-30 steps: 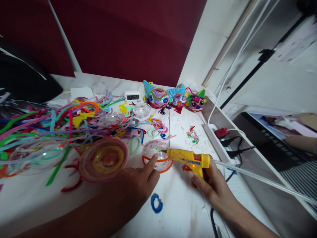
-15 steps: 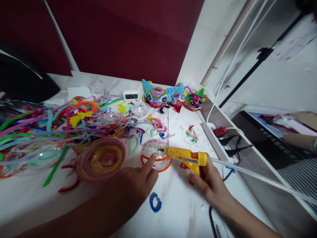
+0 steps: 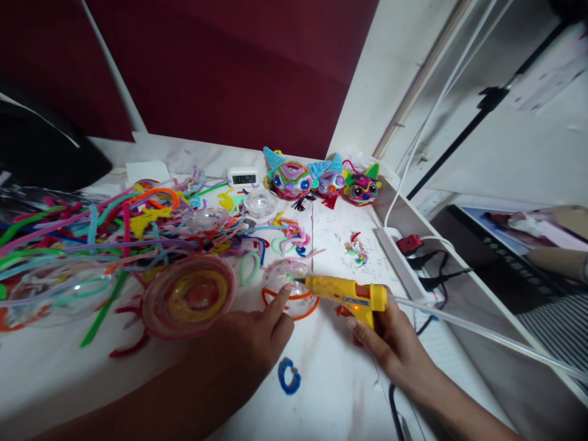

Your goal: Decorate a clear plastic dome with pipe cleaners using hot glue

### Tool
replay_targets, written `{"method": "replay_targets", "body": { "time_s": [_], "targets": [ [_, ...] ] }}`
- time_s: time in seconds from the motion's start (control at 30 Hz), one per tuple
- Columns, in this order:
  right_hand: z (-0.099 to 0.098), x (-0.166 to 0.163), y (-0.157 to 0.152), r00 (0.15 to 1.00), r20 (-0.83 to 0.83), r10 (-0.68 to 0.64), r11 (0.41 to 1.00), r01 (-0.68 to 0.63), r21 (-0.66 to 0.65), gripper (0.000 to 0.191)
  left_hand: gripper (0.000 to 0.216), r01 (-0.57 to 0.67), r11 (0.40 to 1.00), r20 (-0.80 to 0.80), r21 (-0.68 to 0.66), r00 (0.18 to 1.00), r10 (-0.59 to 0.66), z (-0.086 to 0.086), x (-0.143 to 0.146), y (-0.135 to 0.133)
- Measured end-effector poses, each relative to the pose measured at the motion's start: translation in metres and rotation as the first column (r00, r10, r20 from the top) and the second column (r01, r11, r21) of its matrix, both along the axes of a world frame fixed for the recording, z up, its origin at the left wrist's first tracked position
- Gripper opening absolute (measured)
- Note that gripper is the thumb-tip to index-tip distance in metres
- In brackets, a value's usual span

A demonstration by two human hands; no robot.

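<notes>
A clear plastic dome (image 3: 281,277) with coloured specks lies on the white table, an orange pipe cleaner (image 3: 303,316) curving around its near side. My left hand (image 3: 255,337) reaches in from the left; its index finger is stretched out onto the dome, the other fingers curl, and the thumb is hidden. In my right hand (image 3: 383,343), a yellow hot glue gun (image 3: 340,290) points left, its nozzle close to the dome beside my left fingertip. A clear glue stick (image 3: 463,327) sticks out of its back. A blue pipe cleaner ring (image 3: 289,376) lies nearer me.
Left of the dome sit a pink and yellow round shell (image 3: 158,300) and a heap of pipe cleaners (image 3: 105,220). Three decorated animal heads (image 3: 291,180) stand at the back beside a small digital clock (image 3: 243,177). A power strip (image 3: 404,263) lines the right edge.
The glue gun and my right hand have shifted very slightly to the right. My left hand and the dome stay in place.
</notes>
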State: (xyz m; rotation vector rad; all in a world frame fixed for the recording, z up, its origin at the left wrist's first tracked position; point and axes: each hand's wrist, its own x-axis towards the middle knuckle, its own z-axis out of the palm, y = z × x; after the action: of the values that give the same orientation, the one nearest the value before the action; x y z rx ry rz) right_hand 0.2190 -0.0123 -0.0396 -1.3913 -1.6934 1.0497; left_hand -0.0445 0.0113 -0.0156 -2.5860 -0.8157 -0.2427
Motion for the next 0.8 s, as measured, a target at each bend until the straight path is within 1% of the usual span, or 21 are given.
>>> {"method": "replay_targets", "body": {
  "time_s": [0.2, 0.4, 0.57, 0.67, 0.8],
  "targets": [
    [0.0, 0.0022, -0.0009, 1.0, 0.025, 0.016, 1.0, -0.016, 0.004, 0.029, 0.019, 0.003, 1.0, 0.017, 0.031, 1.0, -0.003, -0.0015, 0.0001, 0.0002],
    [0.0005, 0.0056, -0.0013, 0.999, 0.046, -0.021, 1.0, 0.022, -0.017, 0.029, 0.017, -0.006, 1.0, -0.002, -0.002, 1.0, 0.006, -0.0013, -0.0005, -0.0005],
    [-0.001, 0.0041, 0.0009, 0.998, 0.04, -0.05, 0.999, 0.05, -0.015, 0.027, 0.018, -0.002, 1.0, -0.001, 0.024, 1.0, 0.002, -0.0019, -0.0004, -0.0006],
    [-0.0015, 0.0013, 0.0022, 0.998, 0.025, -0.053, 0.999, 0.053, -0.004, 0.024, 0.018, -0.015, 1.0, -0.007, 0.009, 1.0, 0.015, -0.0008, 0.0007, -0.001],
    [-0.0035, 0.0004, 0.0024, 0.999, 0.008, -0.049, 0.999, 0.049, -0.022, 0.026, 0.018, -0.021, 0.999, -0.013, -0.026, 1.0, 0.02, 0.0021, 0.0017, -0.0017]
  ]
}}
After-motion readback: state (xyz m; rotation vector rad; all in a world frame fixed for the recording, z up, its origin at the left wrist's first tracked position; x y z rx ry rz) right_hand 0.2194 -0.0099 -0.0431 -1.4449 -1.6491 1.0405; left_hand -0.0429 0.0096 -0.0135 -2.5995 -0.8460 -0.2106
